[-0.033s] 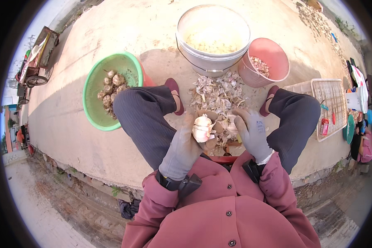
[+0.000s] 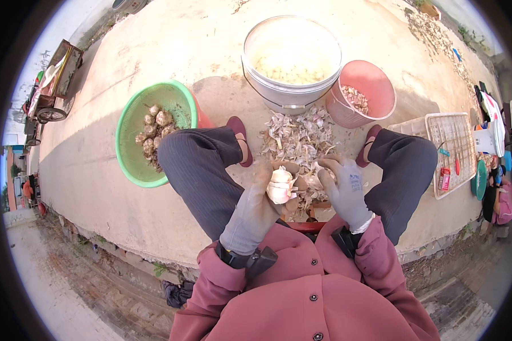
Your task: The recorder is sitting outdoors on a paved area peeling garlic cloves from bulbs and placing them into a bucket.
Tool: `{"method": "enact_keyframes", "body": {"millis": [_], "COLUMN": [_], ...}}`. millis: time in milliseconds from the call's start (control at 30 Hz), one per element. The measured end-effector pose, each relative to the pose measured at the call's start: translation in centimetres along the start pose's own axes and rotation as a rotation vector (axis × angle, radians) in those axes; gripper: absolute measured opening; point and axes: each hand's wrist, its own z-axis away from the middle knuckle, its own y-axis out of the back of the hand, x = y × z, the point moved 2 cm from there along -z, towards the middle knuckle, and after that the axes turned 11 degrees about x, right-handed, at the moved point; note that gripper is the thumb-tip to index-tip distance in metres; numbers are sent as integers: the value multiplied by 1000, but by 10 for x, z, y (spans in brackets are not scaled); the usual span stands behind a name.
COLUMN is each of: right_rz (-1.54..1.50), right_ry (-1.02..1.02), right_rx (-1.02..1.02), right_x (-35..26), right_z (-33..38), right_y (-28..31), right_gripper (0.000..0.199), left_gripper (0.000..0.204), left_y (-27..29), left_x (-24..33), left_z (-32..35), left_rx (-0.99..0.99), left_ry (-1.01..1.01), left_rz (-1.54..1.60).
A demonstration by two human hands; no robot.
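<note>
While left hand (image 2: 255, 213) grips garlic bulb (image 2: 280, 185), red packet (image 2: 444, 179) right

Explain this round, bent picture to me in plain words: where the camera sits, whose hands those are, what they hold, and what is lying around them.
The camera is worn on a person's head and looks down, so you see their own lap and arms coming in from the lower edge. Its very wide lens bends straight lines and rounds the picture. There is no machine here, just a seated person in a pink jacket and grey gloves. The left hand grips a whole garlic bulb, and the right hand reaches in toward it with curled fingers. On the concrete ground between the feet lies a pile of garlic skins. A green basin to the left holds unpeeled bulbs. Ahead stands a white bucket with pale peeled pieces, and beside it a pink bucket with a few scraps. A flat wire basket lies to the right.
</note>
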Motion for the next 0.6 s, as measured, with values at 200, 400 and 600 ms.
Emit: {"method": "enact_keyframes", "body": {"millis": [200, 400, 600], "right_rz": [-542, -519, -463], "right_ry": [-317, -330, -357], "right_rx": [52, -45, -46], "right_x": [-57, -71, -79], "right_z": [-1, 2, 10], "right_y": [38, 39, 35], "right_gripper": [31, 33, 33], "left_gripper": [54, 51, 31], "left_y": [-12, -11, -21], "left_x": [-5, -19, -32], "left_z": [9, 10, 4], "left_rx": [-67, 22, 236], "left_ry": [-19, -36, -71], "left_rz": [-277, -445, -505]}}
